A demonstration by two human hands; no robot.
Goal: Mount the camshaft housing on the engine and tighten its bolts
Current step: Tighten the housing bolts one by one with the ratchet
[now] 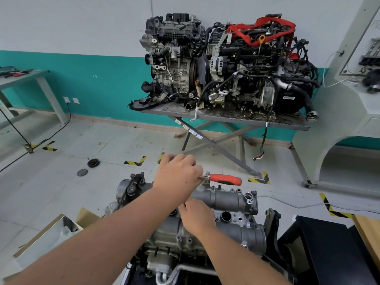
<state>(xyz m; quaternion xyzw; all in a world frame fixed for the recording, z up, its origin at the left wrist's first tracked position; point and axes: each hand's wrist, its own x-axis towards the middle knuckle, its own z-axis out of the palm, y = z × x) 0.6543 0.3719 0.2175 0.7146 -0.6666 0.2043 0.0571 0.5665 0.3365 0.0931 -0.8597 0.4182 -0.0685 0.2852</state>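
Two bare arms reach forward from the bottom edge. Under them sits one engine (185, 249), low and close, with the grey camshaft housing (228, 202) lying on its top. One left hand (178, 177) is above the far side of the housing, its fingers curled round the metal end of one ratchet wrench (224, 179); the wrench's orange handle sticks out to the right. One right hand (198, 215) rests on the middle of the housing, fingers bent down and tucked under the left wrist; whether they pinch anything cannot be told. One open cardboard box (49, 237) stands to the left of the engine. Further back, two more engines (226, 64) sit side by side on one grey table (226, 118) with crossed legs, and one red strap (261, 29) lies over the right one. Two round black parts (88, 167) lie on the tiled floor (102, 140) at left, near yellow and black tape marks. One other table (24, 79) stands at far left by the green and white wall.
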